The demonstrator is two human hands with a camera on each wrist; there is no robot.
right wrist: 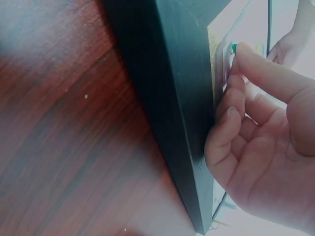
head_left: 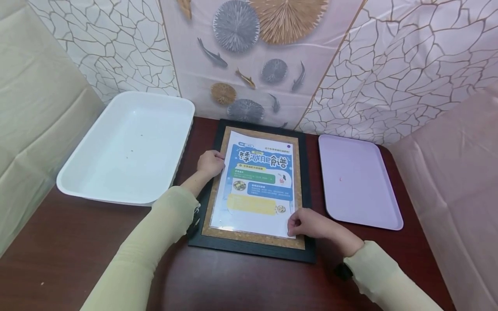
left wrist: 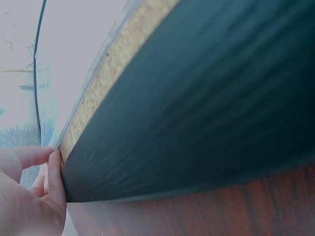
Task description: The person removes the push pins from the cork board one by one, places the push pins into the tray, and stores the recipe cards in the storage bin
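Observation:
A laminated poster (head_left: 258,185) with printed text lies on a cork board (head_left: 254,239) in a black frame (head_left: 249,249). A purple pin (head_left: 288,146) shows at the poster's top right corner. My left hand (head_left: 211,163) is at the poster's left edge, its thumb and a fingertip meeting there in the left wrist view. At the lower right corner my right hand (head_left: 311,222) pinches a small green push pin (right wrist: 234,48) between thumb and forefinger. The fingertips cover most of the pin. The other right fingers curl beside the black frame.
A large white tray (head_left: 126,201) stands left of the frame, a pale lilac tray (head_left: 362,181) to the right. They share a dark red-brown table (head_left: 218,285). Patterned cloth (head_left: 249,65) hangs close behind. Beige cloth (head_left: 43,108) borders the left side.

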